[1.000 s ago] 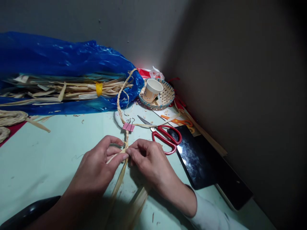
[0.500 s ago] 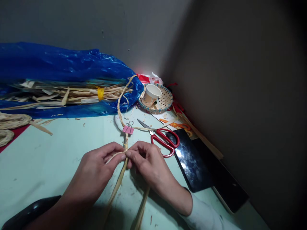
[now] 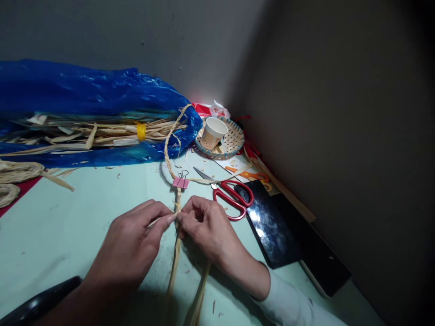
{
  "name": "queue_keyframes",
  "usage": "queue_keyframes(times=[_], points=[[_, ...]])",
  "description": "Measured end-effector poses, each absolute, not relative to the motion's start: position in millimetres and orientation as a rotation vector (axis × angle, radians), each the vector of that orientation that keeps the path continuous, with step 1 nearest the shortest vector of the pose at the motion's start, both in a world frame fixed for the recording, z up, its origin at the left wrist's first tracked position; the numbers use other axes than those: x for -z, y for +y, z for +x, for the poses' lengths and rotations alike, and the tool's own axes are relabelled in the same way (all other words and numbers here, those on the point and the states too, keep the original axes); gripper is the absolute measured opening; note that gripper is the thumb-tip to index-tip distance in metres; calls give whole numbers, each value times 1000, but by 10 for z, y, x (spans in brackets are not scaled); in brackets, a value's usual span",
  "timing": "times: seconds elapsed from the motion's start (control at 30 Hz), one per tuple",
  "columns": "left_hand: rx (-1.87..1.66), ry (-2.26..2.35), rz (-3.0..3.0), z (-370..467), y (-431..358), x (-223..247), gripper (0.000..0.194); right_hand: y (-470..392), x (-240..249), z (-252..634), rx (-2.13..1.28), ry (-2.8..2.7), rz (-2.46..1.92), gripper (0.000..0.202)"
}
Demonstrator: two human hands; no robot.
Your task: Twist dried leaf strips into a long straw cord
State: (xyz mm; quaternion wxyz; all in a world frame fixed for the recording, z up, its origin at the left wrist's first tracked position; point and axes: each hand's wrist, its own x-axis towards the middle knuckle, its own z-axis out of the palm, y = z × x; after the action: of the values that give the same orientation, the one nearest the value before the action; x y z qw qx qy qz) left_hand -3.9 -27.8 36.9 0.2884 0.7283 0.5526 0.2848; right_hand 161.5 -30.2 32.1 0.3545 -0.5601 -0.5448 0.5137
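Note:
A braid of pale dried plant strips (image 3: 167, 149) curves down from the blue bag, and a pink binder clip (image 3: 181, 182) grips it on the table. Just below the clip, my left hand (image 3: 131, 242) pinches a thin strip at the braid's lower end. My right hand (image 3: 212, 233) is closed on the braid at the same spot, thumb and fingertips nearly touching the left ones. Loose strips (image 3: 174, 267) hang toward me from under the fingers, and another bundle of strips (image 3: 200, 294) trails below my right hand.
Red-handled scissors (image 3: 233, 199) lie right of the clip, beside a dark tablet (image 3: 268, 226). Behind stands a woven basket (image 3: 236, 138) holding a paper cup (image 3: 213, 133). The blue plastic bag (image 3: 84, 86) with dried strips (image 3: 115, 131) lies along the wall. Orange scissors (image 3: 254, 175) rest farther right.
My left hand has shifted slightly left, drawing the thin strip sideways. The hanging strip below the fingers has swung to the right. My right hand stays pinched at the braid.

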Motion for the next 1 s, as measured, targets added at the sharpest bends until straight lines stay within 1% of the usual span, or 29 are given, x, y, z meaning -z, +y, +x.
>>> queue_keyframes(times=[0.1, 0.23, 0.3, 0.4, 0.43, 0.47, 0.6, 0.67, 0.7, 0.73, 0.83, 0.9, 1.0], points=[[-825, 1534, 1991, -11, -330, -394, 27, -298, -294, 1607, -1418, -1317, -1384, 18], [-851, 1519, 2363, 34, -503, -339, 28, -289, -337, 1646, -1606, -1122, -1243, 13], [-794, 1517, 2518, 48, -607, -252, 33, -285, -392, 1677, -1708, -1043, -1174, 14], [-705, 1486, 2620, 71, -726, -121, 48, -276, -464, 1705, -1817, -955, -1093, 15], [-697, 1472, 2616, 81, -745, -104, 51, -272, -477, 1707, -1824, -941, -1083, 13], [-710, 1452, 2598, 91, -748, -108, 49, -269, -482, 1707, -1818, -931, -1079, 12], [-904, 1345, 2347, 82, -597, -302, 30, -270, -449, 1700, -1796, -905, -1082, 8], [-938, 1418, 2121, 38, -448, -409, 26, -282, -425, 1699, -1788, -876, -1069, 10], [-916, 1473, 1993, 13, -370, -441, 20, -289, -416, 1699, -1783, -866, -1058, 11], [-857, 1480, 1796, -11, -295, -454, 19, -296, -409, 1699, -1781, -862, -1046, 12], [-675, 1173, 1361, -47, -128, -411, 24, -308, -398, 1705, -1807, -860, -1014, 17], [-607, 1031, 1224, -42, -76, -363, 22, -306, -396, 1720, -1811, -883, -1031, 16], [-575, 1013, 1124, -16, -63, -342, 22, -297, -408, 1760, -1793, -993, -1101, 8]])
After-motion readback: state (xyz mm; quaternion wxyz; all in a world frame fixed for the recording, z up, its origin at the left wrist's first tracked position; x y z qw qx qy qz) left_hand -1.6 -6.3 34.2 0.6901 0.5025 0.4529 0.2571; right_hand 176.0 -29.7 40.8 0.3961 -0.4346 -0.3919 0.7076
